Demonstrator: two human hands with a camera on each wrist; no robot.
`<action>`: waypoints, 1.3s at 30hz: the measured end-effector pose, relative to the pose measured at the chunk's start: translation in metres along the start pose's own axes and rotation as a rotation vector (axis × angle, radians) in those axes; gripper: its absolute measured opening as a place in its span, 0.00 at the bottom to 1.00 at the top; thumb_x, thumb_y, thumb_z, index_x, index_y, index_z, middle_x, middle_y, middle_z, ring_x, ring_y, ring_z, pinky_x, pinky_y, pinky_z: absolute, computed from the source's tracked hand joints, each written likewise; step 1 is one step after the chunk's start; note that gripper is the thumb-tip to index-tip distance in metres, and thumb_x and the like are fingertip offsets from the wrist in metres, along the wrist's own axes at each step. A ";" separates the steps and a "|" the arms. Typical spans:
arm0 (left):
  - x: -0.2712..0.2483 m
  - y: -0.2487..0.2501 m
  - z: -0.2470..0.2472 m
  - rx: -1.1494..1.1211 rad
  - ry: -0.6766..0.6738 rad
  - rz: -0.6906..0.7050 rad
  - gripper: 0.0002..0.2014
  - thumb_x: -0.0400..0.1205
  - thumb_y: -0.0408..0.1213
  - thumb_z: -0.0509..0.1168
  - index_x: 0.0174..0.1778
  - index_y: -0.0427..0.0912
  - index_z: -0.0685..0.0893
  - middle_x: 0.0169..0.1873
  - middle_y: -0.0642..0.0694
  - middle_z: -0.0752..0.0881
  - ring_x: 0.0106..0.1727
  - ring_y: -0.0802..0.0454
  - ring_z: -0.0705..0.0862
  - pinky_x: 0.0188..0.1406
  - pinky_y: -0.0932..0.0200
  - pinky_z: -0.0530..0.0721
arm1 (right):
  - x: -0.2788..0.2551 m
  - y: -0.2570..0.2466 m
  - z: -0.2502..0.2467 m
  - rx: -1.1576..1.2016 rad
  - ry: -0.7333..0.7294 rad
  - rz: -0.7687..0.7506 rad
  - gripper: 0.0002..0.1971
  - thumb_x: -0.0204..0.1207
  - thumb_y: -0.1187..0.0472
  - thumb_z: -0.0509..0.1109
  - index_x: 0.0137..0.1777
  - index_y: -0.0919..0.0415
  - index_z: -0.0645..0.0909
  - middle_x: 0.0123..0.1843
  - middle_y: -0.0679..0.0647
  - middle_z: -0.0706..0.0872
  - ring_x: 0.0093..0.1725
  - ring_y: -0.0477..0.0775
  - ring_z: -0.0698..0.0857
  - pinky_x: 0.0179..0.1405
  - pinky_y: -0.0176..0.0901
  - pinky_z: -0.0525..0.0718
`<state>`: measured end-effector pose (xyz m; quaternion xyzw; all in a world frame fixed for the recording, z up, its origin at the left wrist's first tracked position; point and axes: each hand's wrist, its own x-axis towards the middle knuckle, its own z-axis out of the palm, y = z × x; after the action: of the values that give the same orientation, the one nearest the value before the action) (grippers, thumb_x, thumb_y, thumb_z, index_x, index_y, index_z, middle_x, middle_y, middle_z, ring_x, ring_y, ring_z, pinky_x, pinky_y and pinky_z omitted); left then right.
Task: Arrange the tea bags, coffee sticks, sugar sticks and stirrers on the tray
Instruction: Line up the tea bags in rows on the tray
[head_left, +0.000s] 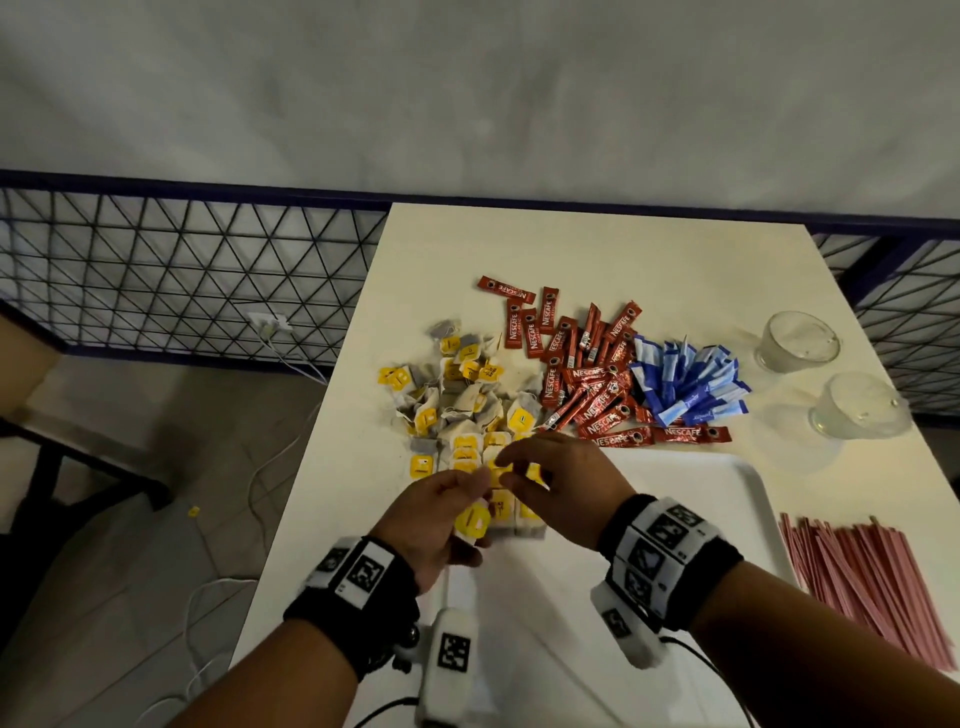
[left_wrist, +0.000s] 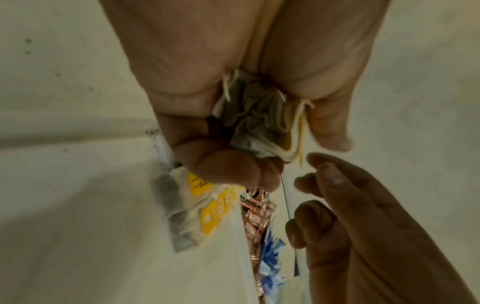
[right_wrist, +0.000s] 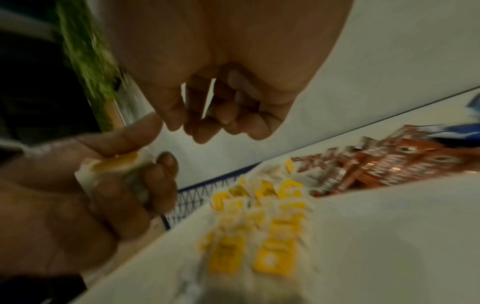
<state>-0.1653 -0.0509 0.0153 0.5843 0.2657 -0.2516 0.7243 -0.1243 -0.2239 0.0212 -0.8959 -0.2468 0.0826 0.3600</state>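
Note:
My left hand (head_left: 465, 491) grips a small bunch of tea bags (left_wrist: 255, 123) with yellow tags (head_left: 471, 522) above the near left corner of the white tray (head_left: 701, 499). My right hand (head_left: 514, 460) hovers just right of it with loosely curled fingers (right_wrist: 200, 131) and nothing visible between them. Tea bags (head_left: 501, 470) lie in rows on the tray's left corner, partly hidden by my hands. A loose heap of tea bags (head_left: 457, 395) lies beyond the tray. Red coffee sticks (head_left: 587, 374) and blue sugar sticks (head_left: 685, 387) lie to its right. Red stirrers (head_left: 872, 577) lie right of the tray.
Two clear glass cups (head_left: 797, 340) (head_left: 860, 408) stand at the table's right side. The white table (head_left: 571, 244) ends at a dark mesh fence (head_left: 182, 270). Cables trail on the floor (head_left: 218, 519) at the left.

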 end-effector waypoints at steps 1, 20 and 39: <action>-0.001 0.003 -0.001 -0.072 -0.006 -0.065 0.24 0.69 0.62 0.67 0.39 0.41 0.85 0.31 0.41 0.84 0.27 0.44 0.79 0.25 0.58 0.76 | 0.006 -0.008 -0.002 0.021 -0.014 -0.068 0.10 0.76 0.54 0.70 0.56 0.51 0.86 0.46 0.46 0.86 0.37 0.27 0.74 0.41 0.22 0.69; -0.012 0.025 -0.009 -0.339 -0.130 -0.239 0.34 0.75 0.71 0.56 0.25 0.44 0.88 0.23 0.45 0.80 0.21 0.52 0.75 0.18 0.68 0.69 | 0.025 -0.036 -0.007 -0.060 -0.249 -0.232 0.19 0.71 0.57 0.75 0.62 0.46 0.84 0.59 0.48 0.78 0.52 0.40 0.75 0.49 0.22 0.68; 0.000 0.024 -0.009 -0.479 -0.048 -0.136 0.12 0.74 0.43 0.67 0.44 0.37 0.84 0.26 0.40 0.85 0.21 0.46 0.83 0.16 0.65 0.77 | 0.033 -0.038 -0.018 0.341 -0.122 0.036 0.08 0.77 0.57 0.72 0.40 0.45 0.76 0.36 0.47 0.83 0.35 0.48 0.82 0.37 0.49 0.82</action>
<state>-0.1497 -0.0376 0.0313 0.3705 0.3391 -0.2431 0.8298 -0.1044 -0.1945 0.0611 -0.8194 -0.2346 0.1838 0.4897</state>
